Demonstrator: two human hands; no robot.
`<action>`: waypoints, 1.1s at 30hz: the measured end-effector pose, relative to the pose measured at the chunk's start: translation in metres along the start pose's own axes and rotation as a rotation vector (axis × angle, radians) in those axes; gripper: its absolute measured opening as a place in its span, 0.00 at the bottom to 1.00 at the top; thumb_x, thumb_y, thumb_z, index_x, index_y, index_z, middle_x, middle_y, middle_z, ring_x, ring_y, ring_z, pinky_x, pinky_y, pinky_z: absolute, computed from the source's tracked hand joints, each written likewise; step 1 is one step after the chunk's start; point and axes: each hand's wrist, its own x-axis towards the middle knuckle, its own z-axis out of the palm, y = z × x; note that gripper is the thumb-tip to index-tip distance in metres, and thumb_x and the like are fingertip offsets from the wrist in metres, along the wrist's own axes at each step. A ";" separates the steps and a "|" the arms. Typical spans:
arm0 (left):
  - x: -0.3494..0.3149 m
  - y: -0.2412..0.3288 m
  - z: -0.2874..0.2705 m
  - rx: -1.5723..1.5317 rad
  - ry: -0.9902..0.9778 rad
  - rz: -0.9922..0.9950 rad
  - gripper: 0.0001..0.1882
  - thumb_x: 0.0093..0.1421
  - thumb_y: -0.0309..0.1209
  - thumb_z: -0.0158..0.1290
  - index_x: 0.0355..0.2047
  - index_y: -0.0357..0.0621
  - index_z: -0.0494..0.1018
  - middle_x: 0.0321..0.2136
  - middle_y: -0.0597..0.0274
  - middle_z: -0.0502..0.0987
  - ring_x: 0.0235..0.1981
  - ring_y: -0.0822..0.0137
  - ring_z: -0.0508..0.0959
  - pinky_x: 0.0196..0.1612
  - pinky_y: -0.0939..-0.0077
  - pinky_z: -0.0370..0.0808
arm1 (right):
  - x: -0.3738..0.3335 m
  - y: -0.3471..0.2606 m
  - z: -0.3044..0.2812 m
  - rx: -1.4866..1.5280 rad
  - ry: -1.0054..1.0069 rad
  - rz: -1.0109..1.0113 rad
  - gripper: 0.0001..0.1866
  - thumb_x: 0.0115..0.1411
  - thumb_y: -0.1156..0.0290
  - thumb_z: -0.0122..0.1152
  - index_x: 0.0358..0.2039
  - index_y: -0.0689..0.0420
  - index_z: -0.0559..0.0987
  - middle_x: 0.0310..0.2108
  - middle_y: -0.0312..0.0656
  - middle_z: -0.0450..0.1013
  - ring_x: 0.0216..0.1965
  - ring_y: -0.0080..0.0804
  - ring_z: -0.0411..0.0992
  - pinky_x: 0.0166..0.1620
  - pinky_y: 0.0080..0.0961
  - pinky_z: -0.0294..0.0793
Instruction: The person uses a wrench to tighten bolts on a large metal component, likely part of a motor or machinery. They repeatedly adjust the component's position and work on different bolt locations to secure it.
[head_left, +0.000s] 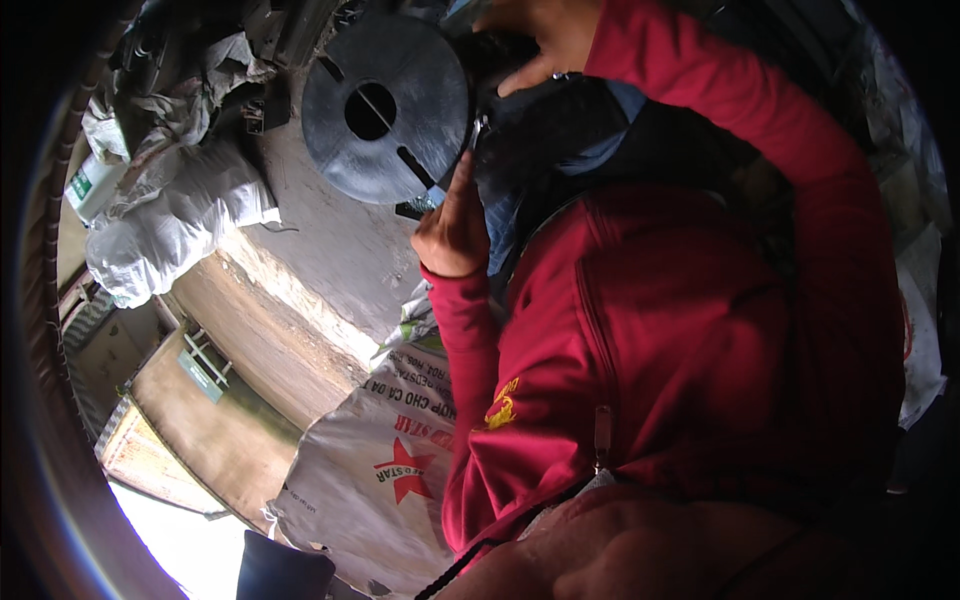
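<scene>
My left hand (455, 225) comes up from a red jacket sleeve (470, 350). It grips the left edge of a dark blue-black cloth bundle (545, 135), with the thumb pointing up. My right hand (540, 40) reaches in from a red sleeve on the right and holds the top of the same bundle; its fingertips are cut off by the picture's upper edge. A black round disc (400, 60) with a centre hole and slots lies just left of both hands, close to the left thumb. My red jacket front (650, 380) fills the lower right.
White woven sacks (170, 220) are piled at the left beside a white bottle with a green label (90, 185). A printed sack with a red star (380, 460) lies below my left arm. Bare concrete (330, 250) runs between them. Bright daylight (190, 545) shows at the lower left.
</scene>
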 end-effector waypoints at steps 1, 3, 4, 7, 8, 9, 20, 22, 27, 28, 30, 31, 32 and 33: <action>-0.002 0.000 -0.001 0.026 -0.097 -0.027 0.20 0.54 0.19 0.55 0.49 0.39 0.76 0.22 0.55 0.79 0.10 0.65 0.68 0.17 0.72 0.64 | 0.001 0.002 0.002 -0.008 0.015 -0.028 0.27 0.43 0.46 0.68 0.31 0.58 0.76 0.29 0.48 0.74 0.32 0.48 0.74 0.36 0.40 0.73; 0.001 0.002 -0.009 -0.096 0.027 -0.033 0.18 0.55 0.18 0.54 0.48 0.37 0.76 0.25 0.54 0.80 0.12 0.64 0.71 0.18 0.73 0.67 | -0.001 0.004 0.009 -0.012 0.038 -0.070 0.27 0.44 0.46 0.67 0.31 0.58 0.76 0.29 0.47 0.74 0.32 0.48 0.74 0.37 0.40 0.73; 0.005 0.003 -0.012 -0.163 0.085 -0.020 0.18 0.55 0.18 0.54 0.48 0.36 0.76 0.26 0.53 0.81 0.13 0.64 0.72 0.19 0.73 0.68 | -0.003 0.004 0.007 -0.042 -0.001 -0.028 0.27 0.44 0.46 0.67 0.31 0.59 0.76 0.30 0.47 0.74 0.33 0.47 0.74 0.37 0.39 0.73; 0.014 0.002 -0.011 -0.114 0.084 -0.019 0.18 0.56 0.17 0.52 0.49 0.31 0.73 0.29 0.51 0.81 0.18 0.57 0.74 0.24 0.68 0.71 | -0.002 0.000 0.001 -0.061 -0.064 0.004 0.27 0.44 0.45 0.66 0.31 0.58 0.76 0.30 0.47 0.74 0.33 0.47 0.74 0.37 0.39 0.73; 0.016 0.002 -0.009 -0.060 0.058 -0.016 0.19 0.56 0.17 0.52 0.49 0.30 0.71 0.29 0.50 0.80 0.19 0.55 0.75 0.25 0.66 0.71 | -0.002 0.001 0.002 -0.074 -0.045 -0.013 0.27 0.44 0.45 0.66 0.32 0.58 0.76 0.30 0.47 0.74 0.33 0.46 0.74 0.37 0.39 0.73; 0.014 0.001 -0.007 -0.100 0.025 -0.047 0.14 0.58 0.19 0.52 0.45 0.32 0.72 0.30 0.50 0.80 0.24 0.55 0.76 0.28 0.66 0.72 | -0.002 0.002 0.004 -0.087 -0.025 -0.029 0.28 0.44 0.45 0.66 0.32 0.58 0.76 0.30 0.46 0.74 0.33 0.46 0.74 0.37 0.39 0.73; 0.037 0.015 0.028 0.067 0.144 0.031 0.20 0.48 0.19 0.59 0.44 0.41 0.78 0.32 0.55 0.79 0.32 0.60 0.80 0.32 0.69 0.77 | -0.002 -0.001 0.005 -0.099 -0.037 0.010 0.28 0.44 0.44 0.66 0.32 0.58 0.76 0.31 0.46 0.74 0.34 0.45 0.75 0.37 0.37 0.74; 0.035 0.016 0.037 0.058 0.176 0.008 0.20 0.47 0.18 0.61 0.43 0.42 0.78 0.34 0.56 0.80 0.33 0.61 0.81 0.33 0.71 0.78 | -0.003 0.001 0.009 -0.083 -0.014 -0.013 0.28 0.44 0.44 0.66 0.32 0.58 0.76 0.31 0.46 0.74 0.34 0.45 0.75 0.37 0.37 0.74; 0.028 0.009 0.055 0.016 0.321 0.057 0.13 0.52 0.18 0.60 0.38 0.42 0.78 0.34 0.58 0.81 0.33 0.61 0.83 0.34 0.72 0.79 | -0.005 0.004 0.008 -0.061 0.008 -0.032 0.28 0.44 0.45 0.67 0.33 0.58 0.77 0.31 0.46 0.74 0.35 0.45 0.75 0.38 0.38 0.73; 0.028 0.008 0.055 0.012 0.318 0.057 0.13 0.52 0.18 0.60 0.38 0.43 0.78 0.34 0.57 0.81 0.33 0.62 0.83 0.34 0.72 0.79 | -0.005 0.005 0.008 -0.056 0.004 -0.032 0.28 0.44 0.45 0.67 0.34 0.58 0.77 0.31 0.46 0.74 0.35 0.45 0.74 0.38 0.38 0.73; 0.028 0.008 0.055 0.006 0.303 0.032 0.13 0.52 0.18 0.59 0.39 0.43 0.78 0.34 0.57 0.81 0.33 0.62 0.83 0.34 0.72 0.79 | -0.007 0.005 0.009 -0.075 0.132 -0.101 0.30 0.43 0.46 0.68 0.38 0.58 0.78 0.31 0.46 0.74 0.33 0.45 0.75 0.37 0.38 0.74; 0.028 0.007 0.054 0.008 0.289 0.008 0.13 0.52 0.18 0.59 0.39 0.43 0.78 0.34 0.58 0.81 0.33 0.62 0.83 0.34 0.72 0.79 | -0.008 0.004 0.009 -0.084 0.196 -0.134 0.30 0.43 0.47 0.69 0.40 0.58 0.78 0.31 0.46 0.74 0.32 0.46 0.75 0.36 0.37 0.74; 0.029 0.007 0.053 0.010 0.278 -0.018 0.13 0.52 0.18 0.59 0.39 0.42 0.78 0.34 0.58 0.81 0.33 0.62 0.82 0.34 0.72 0.79 | -0.011 -0.001 0.004 -0.090 0.194 -0.068 0.31 0.42 0.49 0.70 0.41 0.58 0.79 0.31 0.46 0.75 0.32 0.46 0.75 0.36 0.37 0.75; 0.029 0.005 0.053 0.011 0.283 0.000 0.13 0.52 0.18 0.59 0.39 0.42 0.78 0.34 0.58 0.81 0.33 0.62 0.82 0.35 0.72 0.79 | -0.019 -0.011 -0.006 -0.097 0.187 -0.002 0.31 0.42 0.50 0.71 0.42 0.58 0.79 0.31 0.46 0.76 0.31 0.45 0.76 0.36 0.36 0.75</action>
